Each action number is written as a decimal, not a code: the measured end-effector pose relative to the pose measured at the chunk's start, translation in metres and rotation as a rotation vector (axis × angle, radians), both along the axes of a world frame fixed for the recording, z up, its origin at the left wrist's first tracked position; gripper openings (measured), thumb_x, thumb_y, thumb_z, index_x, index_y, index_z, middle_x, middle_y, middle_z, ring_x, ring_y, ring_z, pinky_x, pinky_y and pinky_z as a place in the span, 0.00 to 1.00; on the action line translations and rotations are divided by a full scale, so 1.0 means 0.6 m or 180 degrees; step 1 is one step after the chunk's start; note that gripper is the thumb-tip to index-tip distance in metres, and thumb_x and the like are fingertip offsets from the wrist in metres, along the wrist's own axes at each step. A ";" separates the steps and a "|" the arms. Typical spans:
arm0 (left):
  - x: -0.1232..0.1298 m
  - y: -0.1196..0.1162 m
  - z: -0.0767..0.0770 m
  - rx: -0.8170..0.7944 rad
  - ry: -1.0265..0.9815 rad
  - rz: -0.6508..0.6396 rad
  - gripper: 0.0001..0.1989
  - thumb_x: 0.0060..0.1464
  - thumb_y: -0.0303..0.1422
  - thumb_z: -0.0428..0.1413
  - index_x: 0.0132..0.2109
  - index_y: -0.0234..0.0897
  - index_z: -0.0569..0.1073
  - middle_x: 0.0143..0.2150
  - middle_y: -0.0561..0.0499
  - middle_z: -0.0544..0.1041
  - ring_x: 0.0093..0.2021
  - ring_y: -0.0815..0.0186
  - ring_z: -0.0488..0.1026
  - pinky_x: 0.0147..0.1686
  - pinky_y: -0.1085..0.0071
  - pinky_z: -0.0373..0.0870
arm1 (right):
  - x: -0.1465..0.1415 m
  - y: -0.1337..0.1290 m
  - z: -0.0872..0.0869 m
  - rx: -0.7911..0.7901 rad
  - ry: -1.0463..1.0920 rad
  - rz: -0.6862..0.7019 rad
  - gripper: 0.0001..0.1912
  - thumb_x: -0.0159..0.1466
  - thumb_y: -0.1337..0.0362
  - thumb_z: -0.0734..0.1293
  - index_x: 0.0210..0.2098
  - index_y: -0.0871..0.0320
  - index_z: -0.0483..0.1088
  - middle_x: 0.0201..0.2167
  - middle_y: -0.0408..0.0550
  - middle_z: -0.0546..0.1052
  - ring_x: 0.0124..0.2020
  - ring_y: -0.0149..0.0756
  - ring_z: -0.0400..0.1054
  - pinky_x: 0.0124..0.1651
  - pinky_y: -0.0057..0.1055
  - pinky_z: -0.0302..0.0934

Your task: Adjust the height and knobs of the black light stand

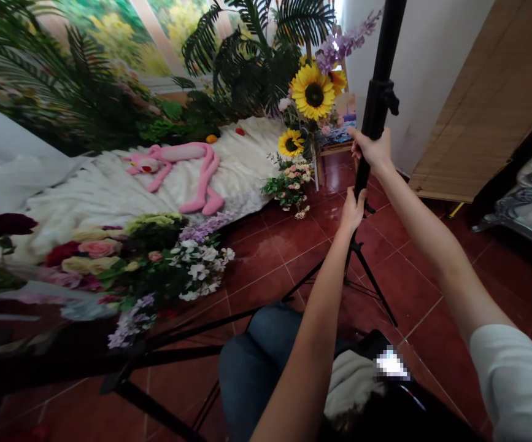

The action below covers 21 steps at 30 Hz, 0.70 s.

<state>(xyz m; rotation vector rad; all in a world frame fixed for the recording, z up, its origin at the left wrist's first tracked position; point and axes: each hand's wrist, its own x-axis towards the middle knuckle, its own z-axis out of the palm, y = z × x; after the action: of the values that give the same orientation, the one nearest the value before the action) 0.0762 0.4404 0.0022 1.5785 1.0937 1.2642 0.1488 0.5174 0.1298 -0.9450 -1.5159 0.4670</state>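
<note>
Tall black tubular stand (362, 174), its thin legs spread over the glossy red tiled floor (266, 258). The right hand (375, 149) grips the shaft above the left hand (353, 212), also closed around it. Probably stiff, fairly light, smooth; best held below the black clamp knob (391, 101).

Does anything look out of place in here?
Possibly the pink plush toy: it sprawls on the rumpled cream cloth as if dropped. One small orange object and one small red object lie loose behind it, perhaps strays. The black tripod stand, gripped by the right hand and left hand, looks undamaged.
</note>
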 end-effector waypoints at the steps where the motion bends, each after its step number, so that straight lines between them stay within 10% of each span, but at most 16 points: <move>1: -0.001 0.000 0.000 0.0003 0.0027 0.0002 0.22 0.66 0.50 0.42 0.55 0.38 0.63 0.43 0.45 0.76 0.42 0.62 0.76 0.48 0.63 0.71 | 0.002 0.005 0.006 0.0038 -0.0029 0.0039 0.28 0.64 0.40 0.63 0.28 0.62 0.69 0.24 0.47 0.74 0.29 0.34 0.76 0.33 0.31 0.74; 9: 0.001 0.001 -0.003 0.0042 0.0065 0.0075 0.25 0.66 0.51 0.40 0.55 0.37 0.66 0.41 0.45 0.76 0.41 0.64 0.75 0.48 0.65 0.72 | 0.008 0.014 0.016 0.0088 -0.0369 0.0023 0.29 0.66 0.40 0.60 0.32 0.62 0.70 0.26 0.47 0.75 0.31 0.35 0.76 0.37 0.35 0.75; 15: 0.004 0.002 -0.006 0.0080 -0.0002 0.0142 0.27 0.64 0.53 0.40 0.53 0.37 0.68 0.41 0.45 0.76 0.41 0.64 0.76 0.48 0.64 0.72 | 0.048 -0.058 0.016 0.0211 -0.1146 -0.0204 0.32 0.63 0.36 0.62 0.46 0.60 0.69 0.37 0.50 0.78 0.43 0.41 0.76 0.49 0.43 0.72; 21: 0.004 0.002 -0.006 0.0108 -0.0086 0.0049 0.29 0.63 0.55 0.40 0.54 0.37 0.67 0.45 0.43 0.77 0.44 0.63 0.76 0.49 0.64 0.72 | 0.098 -0.202 -0.083 -0.0419 -0.1518 -0.0244 0.27 0.61 0.45 0.69 0.50 0.56 0.65 0.43 0.55 0.77 0.43 0.44 0.75 0.48 0.45 0.72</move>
<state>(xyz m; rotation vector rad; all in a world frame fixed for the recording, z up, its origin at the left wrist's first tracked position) 0.0788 0.4415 -0.0016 1.5763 1.0745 1.3172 0.2075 0.3963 0.0802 -1.2765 -1.8828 0.2993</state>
